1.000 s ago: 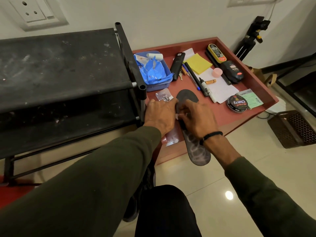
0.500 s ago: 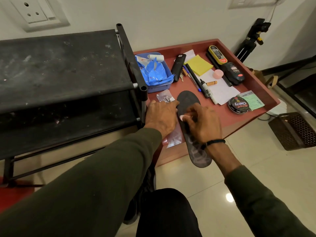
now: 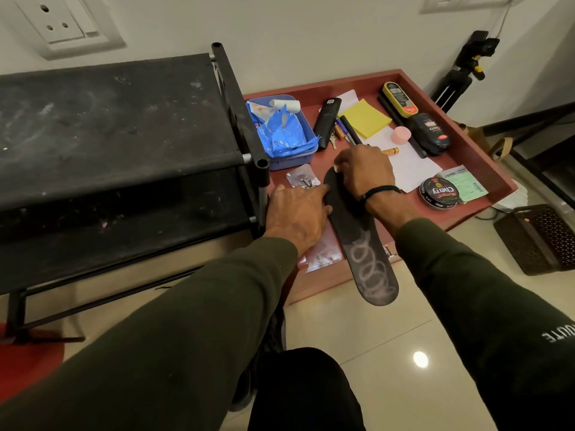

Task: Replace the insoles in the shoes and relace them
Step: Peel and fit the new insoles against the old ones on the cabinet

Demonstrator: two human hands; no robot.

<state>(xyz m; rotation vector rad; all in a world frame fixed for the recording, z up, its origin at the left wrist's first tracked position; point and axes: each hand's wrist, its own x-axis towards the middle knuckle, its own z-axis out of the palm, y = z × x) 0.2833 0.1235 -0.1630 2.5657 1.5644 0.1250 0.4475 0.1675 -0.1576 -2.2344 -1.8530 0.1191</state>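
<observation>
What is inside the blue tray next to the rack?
The blue tray holds crumpled blue wrappers and a small white roll. Anything beneath the wrappers is covered.

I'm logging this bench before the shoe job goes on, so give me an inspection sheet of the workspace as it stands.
Surface: red tray table, crowded at the far end.
Job's things: one dark insole with pale looped marks, its near end overhanging the table edge; no shoes or laces identifiable.
Clutter: blue tub of wrappers, yellow notepad, polish tin, polish bottles, pens, pink cap, small packet.
Grippers: left hand flat beside the insole, touching its edge; right hand pressing on its far end with something small and pale at the fingertips.
Cables: one cord down the wall at top right.
Surroundings: black rack, wall socket, tripod, brown basket, tiled floor.
</observation>
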